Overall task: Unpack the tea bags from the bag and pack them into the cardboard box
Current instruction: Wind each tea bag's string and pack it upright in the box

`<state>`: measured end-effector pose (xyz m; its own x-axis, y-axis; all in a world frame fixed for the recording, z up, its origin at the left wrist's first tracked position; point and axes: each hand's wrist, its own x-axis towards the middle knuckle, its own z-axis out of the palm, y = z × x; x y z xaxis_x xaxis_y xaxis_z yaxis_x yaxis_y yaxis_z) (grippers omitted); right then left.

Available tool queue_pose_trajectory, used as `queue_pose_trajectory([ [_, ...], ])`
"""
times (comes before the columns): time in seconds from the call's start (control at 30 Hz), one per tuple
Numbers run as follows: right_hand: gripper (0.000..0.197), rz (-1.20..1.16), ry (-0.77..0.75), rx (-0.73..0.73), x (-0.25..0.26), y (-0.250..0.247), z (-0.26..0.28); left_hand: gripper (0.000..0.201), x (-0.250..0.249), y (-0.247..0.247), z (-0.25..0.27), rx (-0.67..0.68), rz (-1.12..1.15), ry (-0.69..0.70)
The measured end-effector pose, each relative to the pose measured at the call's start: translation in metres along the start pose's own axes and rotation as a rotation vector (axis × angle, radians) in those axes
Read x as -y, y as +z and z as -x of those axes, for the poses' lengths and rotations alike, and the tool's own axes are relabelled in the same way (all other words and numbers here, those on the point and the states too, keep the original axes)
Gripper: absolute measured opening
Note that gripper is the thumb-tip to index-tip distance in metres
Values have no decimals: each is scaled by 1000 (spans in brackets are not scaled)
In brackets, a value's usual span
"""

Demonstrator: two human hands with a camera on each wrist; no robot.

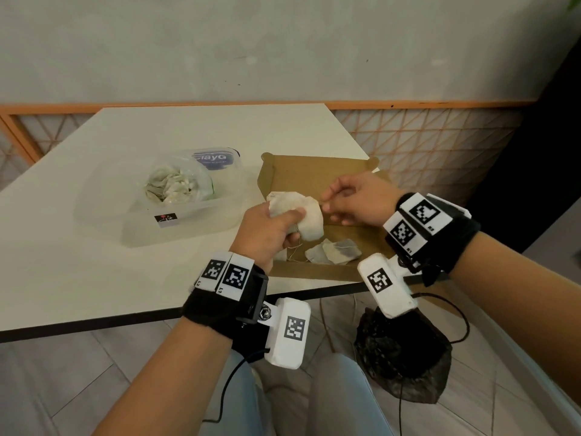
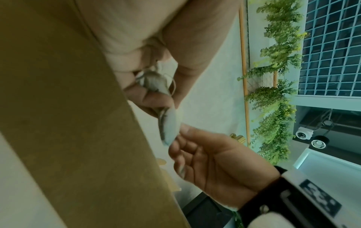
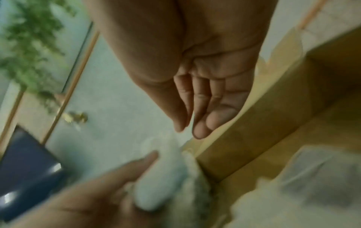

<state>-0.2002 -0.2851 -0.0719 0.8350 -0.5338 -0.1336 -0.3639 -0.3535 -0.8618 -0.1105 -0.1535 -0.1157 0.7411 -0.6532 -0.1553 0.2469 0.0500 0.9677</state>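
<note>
Head view: left hand [image 1: 267,229] grips a bunch of pale, crumpled tea bags [image 1: 306,215]. The right hand [image 1: 361,199], fingers drawn together, meets their edge; whether it pinches or only touches them I cannot tell. Below both hands is the open cardboard box [image 1: 314,174], with loose tea bags [image 1: 333,251] inside. Left of the hands, the plastic bag [image 1: 176,184] lies on the surface [image 1: 94,247].

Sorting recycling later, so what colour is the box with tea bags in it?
Plain brown; the cardboard box shows best in the head view.
</note>
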Motion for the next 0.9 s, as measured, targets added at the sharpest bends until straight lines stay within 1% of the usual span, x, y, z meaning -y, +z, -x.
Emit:
queue_pose_trajectory([
  [0.03,15,170,-8,11,-2,-1,0,8,1,-1,0,-16,-1,8],
  [0.07,19,347,-6,58,-4,-1,1,8,1,-1,-1,-22,1,16],
  [0.13,29,627,37,214,-8,1,4,8,2,-1,0,-23,7,40],
  [0.17,33,704,55,281,-9,4,6,8,3,0,1,-22,3,56],
  [0.23,34,774,47,354,-10,10,8,8,5,1,1,-24,-18,82],
  [0.33,33,788,22,344,-15,16,5,9,6,1,2,-26,-17,95],
  [0.5,31,761,94,262,-21,16,3,10,6,-1,2,-16,2,111],
  [0.6,18,746,101,220,-22,12,5,9,7,0,2,-15,1,122],
  [0.67,13,722,91,201,-19,6,7,12,8,-1,1,-13,-2,122],
  [0.7,11,696,75,178,-17,3,8,15,8,-1,1,-13,-3,121],
  [0.77,18,626,42,105,-14,-5,9,17,9,-2,0,-12,-3,116],
  [0.9,19,441,-33,-67,-10,-16,7,15,9,-3,0,19,7,111],
])
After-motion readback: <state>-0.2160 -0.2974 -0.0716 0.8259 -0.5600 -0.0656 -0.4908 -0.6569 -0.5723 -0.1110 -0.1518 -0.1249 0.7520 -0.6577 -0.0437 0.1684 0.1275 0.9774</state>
